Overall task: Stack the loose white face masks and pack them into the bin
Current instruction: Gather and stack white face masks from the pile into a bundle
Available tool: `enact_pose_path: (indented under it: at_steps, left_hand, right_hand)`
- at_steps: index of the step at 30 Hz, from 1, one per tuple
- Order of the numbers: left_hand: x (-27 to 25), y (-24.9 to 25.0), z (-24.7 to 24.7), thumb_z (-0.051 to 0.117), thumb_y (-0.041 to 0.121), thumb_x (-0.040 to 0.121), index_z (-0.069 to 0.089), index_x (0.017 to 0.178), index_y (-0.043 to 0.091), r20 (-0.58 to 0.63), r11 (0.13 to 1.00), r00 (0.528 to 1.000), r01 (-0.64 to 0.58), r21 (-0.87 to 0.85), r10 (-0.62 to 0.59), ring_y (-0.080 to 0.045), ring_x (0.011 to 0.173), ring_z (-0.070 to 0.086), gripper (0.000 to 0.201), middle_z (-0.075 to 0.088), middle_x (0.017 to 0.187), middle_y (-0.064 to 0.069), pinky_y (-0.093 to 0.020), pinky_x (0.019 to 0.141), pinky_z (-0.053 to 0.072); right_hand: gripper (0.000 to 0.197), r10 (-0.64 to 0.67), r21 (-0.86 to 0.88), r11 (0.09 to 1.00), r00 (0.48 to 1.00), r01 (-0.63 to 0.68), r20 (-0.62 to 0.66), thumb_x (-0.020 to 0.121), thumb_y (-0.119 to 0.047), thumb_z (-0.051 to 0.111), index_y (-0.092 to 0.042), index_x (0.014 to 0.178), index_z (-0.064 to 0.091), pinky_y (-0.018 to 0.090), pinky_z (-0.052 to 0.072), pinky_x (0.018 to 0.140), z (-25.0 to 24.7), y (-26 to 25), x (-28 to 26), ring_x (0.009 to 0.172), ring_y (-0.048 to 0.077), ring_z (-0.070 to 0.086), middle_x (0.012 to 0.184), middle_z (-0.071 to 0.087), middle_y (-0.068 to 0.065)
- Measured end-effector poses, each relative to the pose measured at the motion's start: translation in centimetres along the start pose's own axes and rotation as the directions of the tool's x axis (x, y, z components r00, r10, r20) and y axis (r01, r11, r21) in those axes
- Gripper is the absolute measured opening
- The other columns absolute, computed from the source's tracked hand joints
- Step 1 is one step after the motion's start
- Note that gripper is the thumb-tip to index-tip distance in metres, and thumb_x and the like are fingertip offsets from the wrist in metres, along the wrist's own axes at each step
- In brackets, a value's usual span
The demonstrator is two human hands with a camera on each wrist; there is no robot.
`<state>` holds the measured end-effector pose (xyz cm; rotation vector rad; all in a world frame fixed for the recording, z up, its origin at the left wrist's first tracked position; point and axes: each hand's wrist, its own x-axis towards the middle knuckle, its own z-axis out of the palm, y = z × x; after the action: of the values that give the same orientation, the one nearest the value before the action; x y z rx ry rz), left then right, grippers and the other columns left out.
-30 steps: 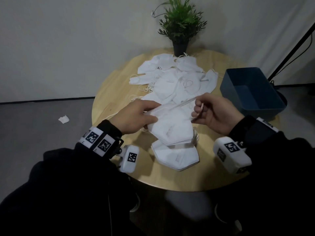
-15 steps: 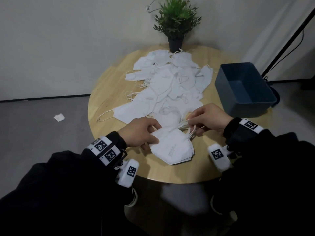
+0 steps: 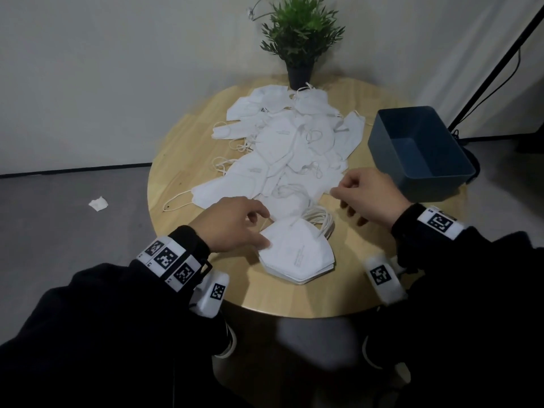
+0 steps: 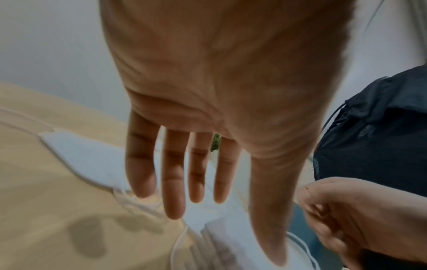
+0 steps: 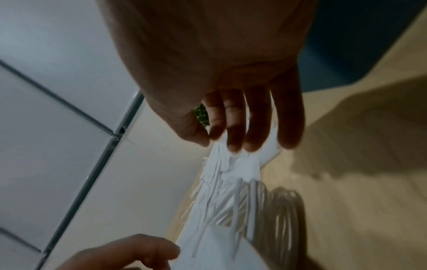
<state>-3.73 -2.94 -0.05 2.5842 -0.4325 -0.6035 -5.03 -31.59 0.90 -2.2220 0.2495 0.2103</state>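
Note:
A neat stack of white face masks [image 3: 297,254] lies near the front edge of the round wooden table [image 3: 188,148], its ear loops [image 3: 321,222] bunched at the far side. My left hand [image 3: 232,225] hovers at the stack's left edge, fingers straight [image 4: 173,182], thumb touching the top mask. My right hand [image 3: 365,195] hangs to the right of the stack, fingers loosely curled [image 5: 233,131], holding nothing. A loose pile of white masks [image 3: 288,142] spreads across the table's middle and back. The blue bin [image 3: 426,189] stands at the right edge, nothing visible inside.
A potted green plant [image 3: 300,42] stands at the table's far edge behind the pile. A black stand pole [image 3: 500,60] leans by the wall at right. A white paper scrap [image 3: 98,203] lies on the grey floor at left.
The mask held up between both hands has come down onto the stack. My right hand has let go of the ear loops and drawn off to the right; the left hand's grip has opened.

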Motion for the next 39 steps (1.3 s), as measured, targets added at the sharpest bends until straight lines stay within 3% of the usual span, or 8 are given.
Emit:
enact_pose_path:
  at_steps: [5,8,13,22,28,31,34,39]
  left_hand:
    - [-0.4,0.3,0.8,0.093,0.055,0.061,0.044,0.152,0.031,0.103,0.963,0.992,-0.09,0.252,0.066,-0.013,0.116,0.06,0.107,0.059,0.138,0.01,-0.039,0.098,0.052]
    - [-0.2,0.4,2.1,0.094,0.051,0.06,0.043,0.147,0.029,0.157,0.936,0.987,-0.076,0.343,0.023,-0.022,0.115,0.061,0.103,0.065,0.127,0.003,-0.044,0.093,0.054]
    - [-0.2,1.0,2.9,0.093,0.044,0.066,0.05,0.133,0.023,0.127,0.91,0.992,-0.055,0.411,0.003,-0.025,0.099,0.063,0.083,0.066,0.108,-0.003,-0.036,0.075,0.051]
    - [-0.1,0.8,2.6,0.093,0.035,0.065,0.06,0.122,0.027,0.129,0.948,0.991,-0.028,0.318,-0.014,-0.022,0.099,0.064,0.066,0.067,0.105,0.002,-0.034,0.073,0.049]
    - [-0.2,-0.1,-0.2,0.093,0.025,0.072,0.051,0.142,0.028,0.188,0.967,0.982,-0.057,0.247,0.01,-0.012,0.094,0.064,0.082,0.064,0.124,0.009,-0.034,0.082,0.056]
    - [-0.5,0.1,-1.6,0.084,0.024,0.081,0.064,0.119,0.031,0.056,0.981,0.986,-0.161,0.111,0.156,-0.005,0.079,0.062,0.044,0.065,0.099,0.013,-0.037,0.079,0.056]
    - [-0.3,1.4,-0.6,0.078,0.02,0.085,0.069,0.099,0.027,0.033,0.959,0.963,-0.27,0.088,0.268,-0.005,0.073,0.06,0.018,0.065,0.08,0.011,-0.035,0.076,0.054]
    - [1.2,2.2,2.1,0.075,0.018,0.082,0.068,0.097,0.026,0.2,0.935,0.952,-0.275,0.224,0.232,-0.009,0.076,0.058,0.018,0.063,0.077,0.009,-0.038,0.075,0.053]
  right_hand:
    - [0.014,0.169,-0.395,0.919,0.89,0.014,0.423,0.078,-0.024,0.082,-0.013,0.085,0.077,0.033,0.058,0.057,-0.1,0.7,-2.2,0.066,0.022,0.074,0.072,0.077,0.003]
    - [0.043,0.115,-0.547,0.817,0.88,0.18,0.462,0.061,-0.036,0.092,-0.03,0.097,0.069,0.025,0.048,0.059,1.8,1.3,-3.3,0.072,0.008,0.064,0.079,0.069,-0.01]
    - [0.035,0.017,-0.658,0.698,0.912,0.283,0.41,0.07,-0.041,0.081,-0.03,0.09,0.054,0.029,0.042,0.057,3.9,2.0,-4.4,0.077,0.019,0.059,0.083,0.058,-0.009]
    - [0.027,-0.034,-0.671,0.672,0.917,0.315,0.397,0.074,-0.04,0.078,-0.025,0.094,0.068,0.029,0.048,0.06,4.0,1.4,-4.4,0.079,0.021,0.066,0.089,0.07,-0.002]
    - [0.034,0.089,-0.663,0.714,0.91,0.226,0.406,0.059,-0.039,0.092,-0.019,0.078,0.072,0.032,0.055,0.057,1.5,0.7,-3.3,0.068,0.016,0.069,0.072,0.073,-0.004]
    - [0.028,-0.039,-0.377,0.901,0.908,0.212,0.417,0.07,-0.025,0.093,-0.012,0.074,0.067,0.032,0.055,0.046,0.2,-0.2,-2.9,0.053,0.013,0.063,0.061,0.068,-0.004]
    - [0.017,-0.233,-0.133,0.947,0.912,0.292,0.338,0.078,-0.018,0.089,-0.017,0.081,0.072,0.027,0.053,0.049,0.9,-1.1,-2.7,0.055,0.006,0.061,0.064,0.068,-0.005]
    - [0.023,-0.226,-0.347,0.861,0.891,0.372,0.393,0.08,-0.013,0.078,-0.025,0.098,0.072,0.024,0.052,0.069,5.0,0.1,-1.6,0.078,0.01,0.065,0.082,0.068,-0.01]
